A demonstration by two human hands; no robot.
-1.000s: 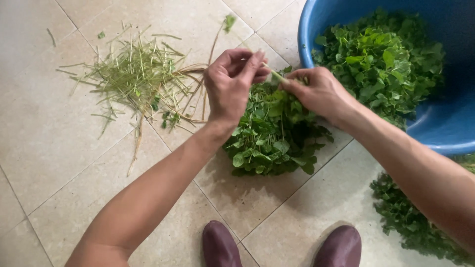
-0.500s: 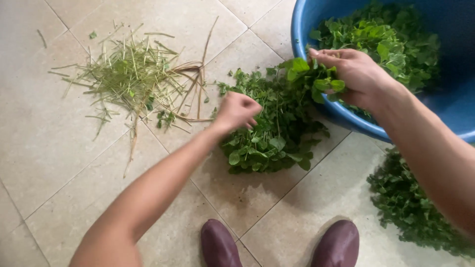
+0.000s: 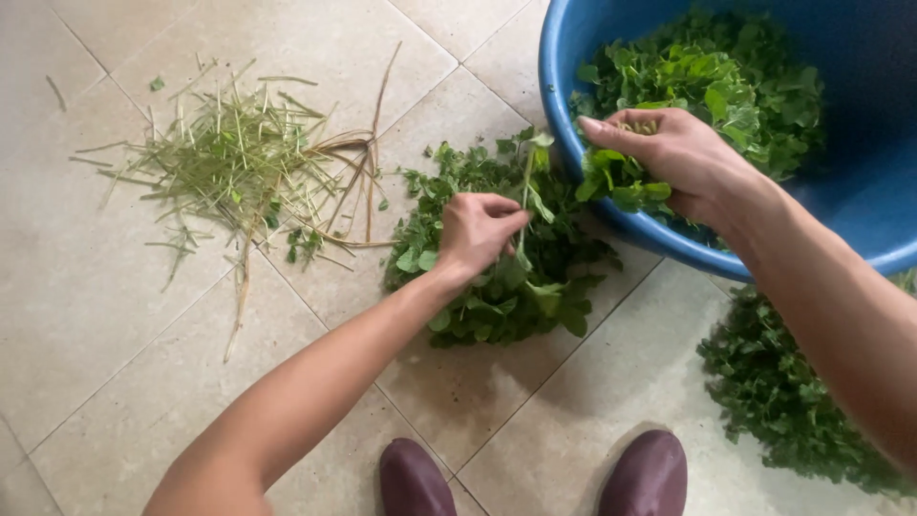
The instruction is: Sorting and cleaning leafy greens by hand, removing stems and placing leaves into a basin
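Note:
My left hand (image 3: 476,230) hovers over a pile of green leafy sprigs (image 3: 497,277) on the tiled floor and pinches one sprig (image 3: 531,182) by its stem, lifting it upright. My right hand (image 3: 669,158) is over the rim of a big blue tub (image 3: 573,57) and grips a small bunch of leaves (image 3: 621,186) at the tub's edge. The tub holds a heap of picked greens (image 3: 726,76).
A scatter of stripped stems and dry stalks (image 3: 239,162) lies on the floor to the left. Another heap of greens (image 3: 793,401) sits at the lower right beside the tub. Two dark shoe tips (image 3: 535,478) show at the bottom edge.
My right hand has carried a bunch of leaves from the pile to the tub's rim. My left hand dropped to the pile and picked up a new sprig.

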